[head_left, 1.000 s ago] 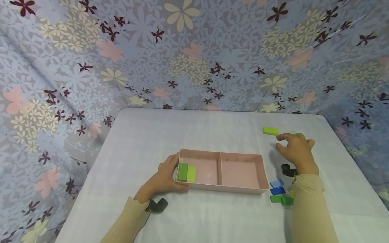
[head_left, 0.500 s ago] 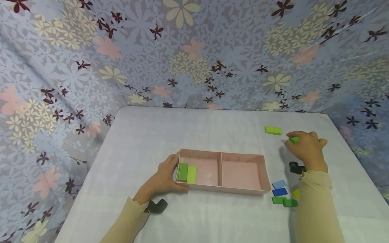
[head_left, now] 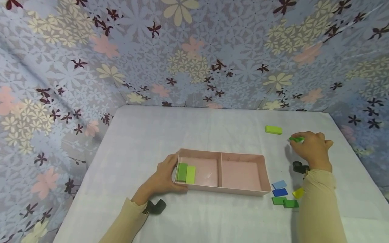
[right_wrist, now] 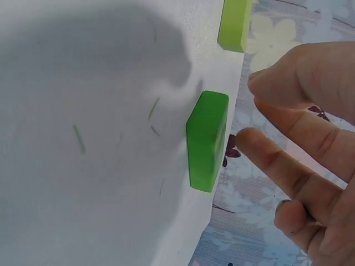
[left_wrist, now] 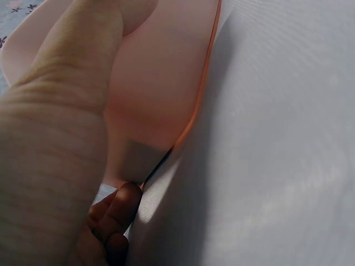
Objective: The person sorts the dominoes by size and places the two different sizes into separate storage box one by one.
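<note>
My left hand grips the left end of a pink two-compartment box, thumb along the near wall. In the left wrist view, fingertips hold the box wall. Inside the left compartment lie a green block and a lime block, side by side. My right hand hovers at a bright green block at the right of the table. In the right wrist view its bent fingers are apart from that block, with nothing between them.
A lime block lies beyond the box, left of the right hand. Right of the box are a light blue block, a dark blue block, a yellow block and two green blocks. Floral cloth hangs behind the white table.
My right hand has moved to the right, from near the lime block to the bright green block, which now shows more between thumb and forefinger. The left hand and the box stay put.
</note>
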Motion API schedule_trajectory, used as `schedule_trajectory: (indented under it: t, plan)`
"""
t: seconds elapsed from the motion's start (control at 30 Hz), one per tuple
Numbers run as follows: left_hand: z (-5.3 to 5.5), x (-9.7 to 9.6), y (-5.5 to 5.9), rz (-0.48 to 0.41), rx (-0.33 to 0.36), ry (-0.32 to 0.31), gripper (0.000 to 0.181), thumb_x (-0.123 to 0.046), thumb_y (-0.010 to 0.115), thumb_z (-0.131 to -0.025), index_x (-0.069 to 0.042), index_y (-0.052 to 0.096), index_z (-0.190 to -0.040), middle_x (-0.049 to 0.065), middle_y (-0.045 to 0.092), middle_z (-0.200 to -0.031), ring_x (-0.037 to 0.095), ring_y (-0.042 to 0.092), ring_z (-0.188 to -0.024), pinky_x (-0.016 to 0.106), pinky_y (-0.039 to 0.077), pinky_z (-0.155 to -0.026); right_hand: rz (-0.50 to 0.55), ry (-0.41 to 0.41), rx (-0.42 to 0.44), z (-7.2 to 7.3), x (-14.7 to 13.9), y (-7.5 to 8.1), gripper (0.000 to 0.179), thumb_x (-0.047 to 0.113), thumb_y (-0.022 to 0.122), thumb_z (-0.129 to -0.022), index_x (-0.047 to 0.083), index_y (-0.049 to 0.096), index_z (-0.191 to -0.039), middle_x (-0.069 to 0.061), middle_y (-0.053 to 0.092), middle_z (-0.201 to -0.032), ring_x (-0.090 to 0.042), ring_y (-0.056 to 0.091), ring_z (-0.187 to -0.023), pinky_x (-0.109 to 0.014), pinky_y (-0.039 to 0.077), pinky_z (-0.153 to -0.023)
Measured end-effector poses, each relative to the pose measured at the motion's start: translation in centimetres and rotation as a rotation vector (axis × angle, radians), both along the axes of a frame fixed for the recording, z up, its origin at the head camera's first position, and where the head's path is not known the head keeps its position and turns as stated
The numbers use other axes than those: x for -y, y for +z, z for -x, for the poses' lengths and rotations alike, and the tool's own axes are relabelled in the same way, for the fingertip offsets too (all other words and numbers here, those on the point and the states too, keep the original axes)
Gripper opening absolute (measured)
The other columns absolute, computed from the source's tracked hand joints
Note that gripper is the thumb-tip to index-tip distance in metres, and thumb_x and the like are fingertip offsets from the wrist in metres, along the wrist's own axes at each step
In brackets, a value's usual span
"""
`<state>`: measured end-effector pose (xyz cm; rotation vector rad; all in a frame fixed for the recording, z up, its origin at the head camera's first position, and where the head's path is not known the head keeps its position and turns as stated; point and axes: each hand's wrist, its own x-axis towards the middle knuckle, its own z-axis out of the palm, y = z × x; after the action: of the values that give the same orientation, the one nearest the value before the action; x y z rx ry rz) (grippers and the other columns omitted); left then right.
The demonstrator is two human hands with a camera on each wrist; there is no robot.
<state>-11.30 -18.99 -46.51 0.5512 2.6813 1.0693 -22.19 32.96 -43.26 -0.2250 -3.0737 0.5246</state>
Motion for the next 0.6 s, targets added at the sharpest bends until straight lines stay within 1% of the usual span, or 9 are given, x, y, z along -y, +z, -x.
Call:
schedule_trajectory:
  t: [0.17,0.33,0.6]
  plan:
    - [0.10,0.06,-0.11,0.002,-0.001,-0.002,0.123,-0.063,0.082,-0.056,-0.036,0.009,-0.152,-0.005,0.030,-0.148,0.014,0.031,-0.133,0.050,0.023,-0.105,-0.002,-0.006,0.019,0.18,-0.47,-0.02,0.035,0.028,0.063,-0.087,0.003,0.067,-0.111,-0.033,0.049,-0.123,-0.052,0.030,-0.103,-0.063,0.013,-0.073]
    - [0.06,0.06,-0.14,0.011,0.015,0.005,0.125,-0.062,0.083,-0.056,-0.040,0.005,-0.151,-0.007,0.028,-0.149,0.015,0.030,-0.134,0.050,0.023,-0.106,-0.007,-0.016,0.025,0.10,-0.91,-0.18,0.035,0.029,0.065,-0.086,0.003,0.069,-0.108,-0.033,0.050,-0.121,-0.053,0.030,-0.105,-0.065,0.013,-0.076]
    - [0.08,0.05,-0.19,0.010,0.008,0.005,0.126,-0.062,0.083,-0.056,-0.038,0.006,-0.152,-0.006,0.028,-0.149,0.013,0.032,-0.132,0.049,0.023,-0.106,-0.021,-0.016,0.019,0.42,-1.01,-0.56,0.035,0.028,0.064,-0.085,0.001,0.068,-0.107,-0.033,0.054,-0.118,-0.052,0.033,-0.102,-0.061,0.018,-0.074]
